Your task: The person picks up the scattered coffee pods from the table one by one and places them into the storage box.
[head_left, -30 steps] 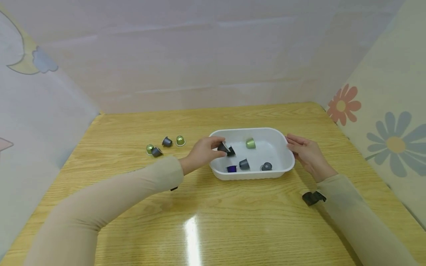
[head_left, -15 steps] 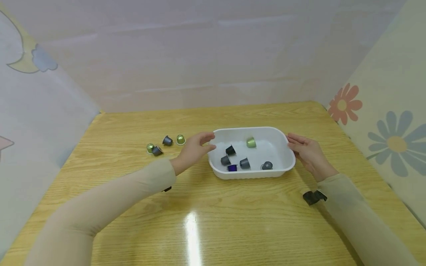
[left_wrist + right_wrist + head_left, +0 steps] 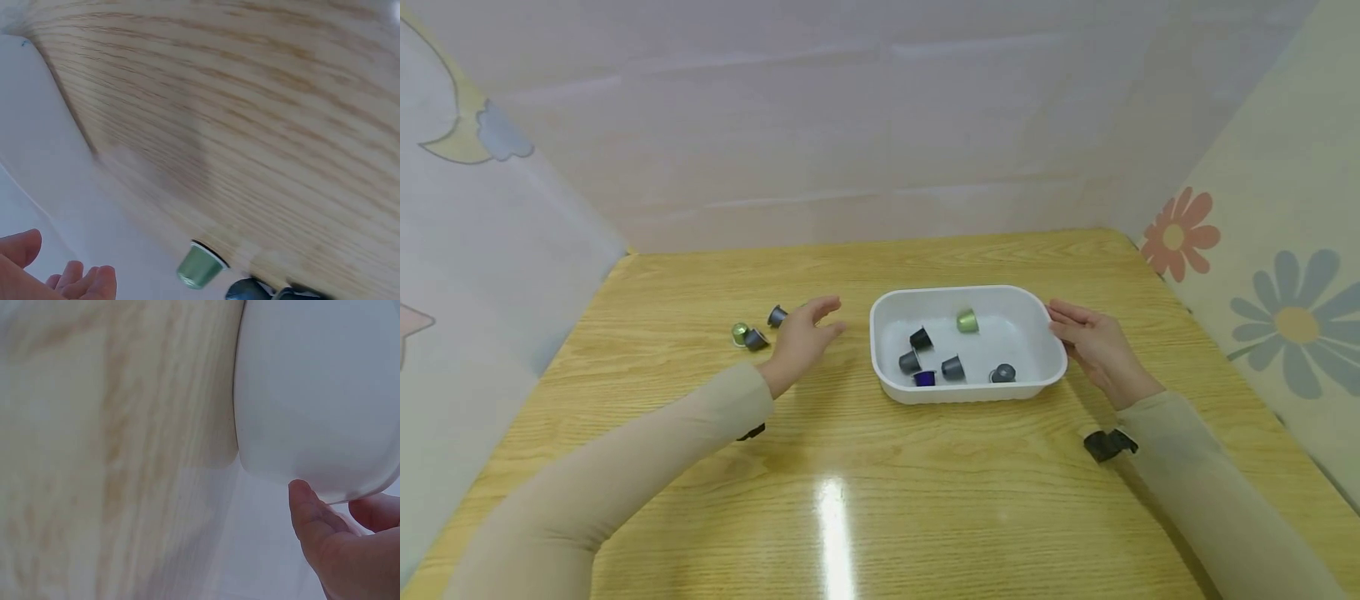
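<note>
Table [image 3: 880, 517]: wood grain, glare patch near us.
Left cluster: shiny green capsule [image 3: 740, 330] touching a dark grey capsule [image 3: 756, 340]; a bluish capsule [image 3: 777, 316] lies on its side, just left of the hand as we see it from the head.
Left hand [image 3: 800, 343]: free, thumb and fingers parted, holding nothing, between cluster and tub.
Tub [image 3: 1037, 385]: white, oblong, rounded corners, standing on the table.
Tub load: we count six tapered capsules, scattered, mostly left half: grey [image 3: 909, 362], black [image 3: 920, 338], glossy purple [image 3: 925, 378], another grey, pale green [image 3: 967, 321], last grey rightmost.
Right hand [image 3: 1099, 346]: fingers fairly straight, resting against tub's right end.
</note>
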`<move>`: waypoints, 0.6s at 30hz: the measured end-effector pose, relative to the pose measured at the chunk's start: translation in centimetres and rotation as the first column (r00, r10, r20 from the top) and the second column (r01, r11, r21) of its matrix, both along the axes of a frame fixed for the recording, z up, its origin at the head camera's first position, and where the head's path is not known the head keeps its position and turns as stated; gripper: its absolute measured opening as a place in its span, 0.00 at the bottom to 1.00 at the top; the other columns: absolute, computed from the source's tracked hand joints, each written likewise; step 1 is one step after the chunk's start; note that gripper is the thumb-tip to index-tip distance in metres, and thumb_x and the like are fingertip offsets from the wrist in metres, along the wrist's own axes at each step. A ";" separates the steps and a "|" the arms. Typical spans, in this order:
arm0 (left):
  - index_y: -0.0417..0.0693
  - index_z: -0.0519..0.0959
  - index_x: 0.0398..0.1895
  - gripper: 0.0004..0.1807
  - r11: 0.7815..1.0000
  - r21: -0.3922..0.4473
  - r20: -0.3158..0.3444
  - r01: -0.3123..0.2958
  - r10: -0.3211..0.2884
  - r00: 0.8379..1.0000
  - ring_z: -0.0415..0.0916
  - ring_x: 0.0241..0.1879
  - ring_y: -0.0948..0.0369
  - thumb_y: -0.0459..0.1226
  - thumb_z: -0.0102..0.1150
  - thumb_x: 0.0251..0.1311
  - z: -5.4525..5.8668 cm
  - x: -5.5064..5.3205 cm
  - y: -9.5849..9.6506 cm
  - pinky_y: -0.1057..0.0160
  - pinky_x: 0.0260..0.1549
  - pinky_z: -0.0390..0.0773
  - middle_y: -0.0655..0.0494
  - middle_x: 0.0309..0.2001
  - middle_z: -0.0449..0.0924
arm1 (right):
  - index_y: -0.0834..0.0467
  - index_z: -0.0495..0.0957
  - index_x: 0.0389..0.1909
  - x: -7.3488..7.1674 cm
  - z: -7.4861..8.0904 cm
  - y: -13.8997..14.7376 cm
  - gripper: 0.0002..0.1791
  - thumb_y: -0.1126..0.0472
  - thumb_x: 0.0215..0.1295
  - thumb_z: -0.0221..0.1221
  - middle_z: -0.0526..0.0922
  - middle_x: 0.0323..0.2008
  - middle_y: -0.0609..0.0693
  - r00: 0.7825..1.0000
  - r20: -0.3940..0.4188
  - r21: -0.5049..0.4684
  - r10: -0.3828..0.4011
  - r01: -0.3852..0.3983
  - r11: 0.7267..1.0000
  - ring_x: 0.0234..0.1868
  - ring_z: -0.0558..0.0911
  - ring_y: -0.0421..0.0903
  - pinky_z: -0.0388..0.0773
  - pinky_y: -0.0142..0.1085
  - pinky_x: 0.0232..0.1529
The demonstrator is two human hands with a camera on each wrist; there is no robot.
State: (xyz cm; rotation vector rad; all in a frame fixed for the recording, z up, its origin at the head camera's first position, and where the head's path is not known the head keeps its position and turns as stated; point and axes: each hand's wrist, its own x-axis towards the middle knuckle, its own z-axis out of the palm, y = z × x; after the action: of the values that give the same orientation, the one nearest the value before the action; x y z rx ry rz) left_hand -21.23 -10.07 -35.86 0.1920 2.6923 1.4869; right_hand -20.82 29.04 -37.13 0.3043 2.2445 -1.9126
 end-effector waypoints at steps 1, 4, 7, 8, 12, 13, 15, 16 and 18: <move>0.39 0.67 0.68 0.27 1.000 -0.001 0.000 -0.007 0.007 1.000 0.60 0.69 0.51 0.37 0.57 0.68 -0.1 -0.1 -0.2 0.52 0.66 0.63 0.47 0.67 0.68 | 0.63 0.51 0.75 0.0 0.0 0.0 0.31 0.64 0.75 0.49 0.53 0.73 0.60 1.000 0.000 -0.005 -0.003 0.003 1.000 0.72 0.58 0.50 0.62 0.40 0.67; 0.38 0.65 0.69 0.27 1.000 -0.002 -0.007 -0.022 0.022 1.000 0.60 0.69 0.50 0.36 0.56 0.69 -0.2 -0.3 -0.6 0.52 0.67 0.62 0.46 0.67 0.67 | 0.63 0.51 0.75 0.1 0.1 0.0 0.31 0.64 0.75 0.49 0.53 0.73 0.60 1.000 0.001 -0.007 -0.001 0.001 1.000 0.72 0.58 0.50 0.63 0.39 0.66; 0.38 0.65 0.69 0.27 0.999 0.007 -0.002 -0.039 0.039 0.999 0.60 0.69 0.50 0.36 0.56 0.69 -0.5 -0.6 -1.0 0.52 0.67 0.62 0.46 0.67 0.67 | 0.63 0.51 0.75 0.1 0.0 0.1 0.31 0.64 0.75 0.49 0.53 0.73 0.60 1.000 0.003 -0.007 0.001 -0.001 1.000 0.72 0.58 0.50 0.64 0.37 0.65; 0.38 0.65 0.69 0.27 0.999 0.010 0.001 -0.045 0.045 0.999 0.60 0.69 0.50 0.36 0.56 0.69 -0.6 -0.7 -1.1 0.52 0.67 0.61 0.46 0.67 0.67 | 0.63 0.51 0.75 0.1 0.0 0.1 0.31 0.64 0.75 0.49 0.53 0.73 0.60 1.000 0.003 -0.004 0.002 -0.002 1.000 0.72 0.58 0.50 0.64 0.37 0.65; 0.39 0.64 0.69 0.28 0.997 0.014 0.019 -0.070 0.070 0.997 0.59 0.69 0.51 0.36 0.57 0.68 -0.9 -1.1 -1.3 0.52 0.68 0.60 0.47 0.67 0.67 | 0.63 0.51 0.75 0.1 0.0 0.0 0.31 0.64 0.75 0.49 0.53 0.73 0.60 1.000 0.001 -0.001 0.004 -0.004 1.000 0.72 0.58 0.50 0.63 0.38 0.66; 0.39 0.64 0.69 0.28 0.997 0.011 0.022 -0.074 0.074 0.997 0.59 0.69 0.51 0.36 0.57 0.68 -0.9 -1.1 -1.4 0.52 0.68 0.60 0.47 0.67 0.67 | 0.63 0.51 0.75 0.0 0.0 0.0 0.31 0.64 0.75 0.49 0.53 0.73 0.60 1.000 0.001 0.000 0.004 -0.004 1.000 0.72 0.58 0.50 0.63 0.39 0.66; 0.40 0.64 0.69 0.28 0.997 0.009 0.027 -0.081 0.081 0.996 0.59 0.69 0.51 0.35 0.57 0.68 -1.0 -1.2 -1.4 0.52 0.68 0.60 0.48 0.68 0.67 | 0.62 0.51 0.75 0.0 0.0 0.0 0.31 0.64 0.75 0.49 0.53 0.73 0.60 1.000 0.002 0.008 0.005 -0.005 1.000 0.72 0.58 0.50 0.63 0.39 0.66; 0.40 0.64 0.69 0.28 0.996 0.008 0.027 -0.084 0.083 0.996 0.59 0.69 0.51 0.35 0.57 0.68 -1.0 -1.3 -1.4 0.52 0.68 0.60 0.47 0.67 0.67 | 0.62 0.51 0.75 0.0 0.0 0.0 0.31 0.64 0.75 0.49 0.53 0.73 0.60 1.000 0.002 0.008 0.004 -0.004 1.000 0.72 0.58 0.50 0.63 0.39 0.66; 0.39 0.64 0.69 0.28 0.996 0.007 0.026 -0.089 0.089 0.996 0.59 0.69 0.50 0.35 0.57 0.68 -1.1 -1.4 -1.4 0.51 0.68 0.60 0.47 0.67 0.67 | 0.62 0.51 0.75 0.1 0.0 0.0 0.31 0.64 0.75 0.49 0.53 0.73 0.59 1.000 0.004 0.010 0.001 -0.001 1.000 0.72 0.58 0.50 0.65 0.37 0.65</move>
State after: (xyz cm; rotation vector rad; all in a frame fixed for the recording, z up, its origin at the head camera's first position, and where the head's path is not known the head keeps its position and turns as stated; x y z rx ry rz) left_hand -22.60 -11.48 -36.97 0.0536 2.7091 1.5124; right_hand -20.77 28.99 -37.11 0.3072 2.2516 -1.8995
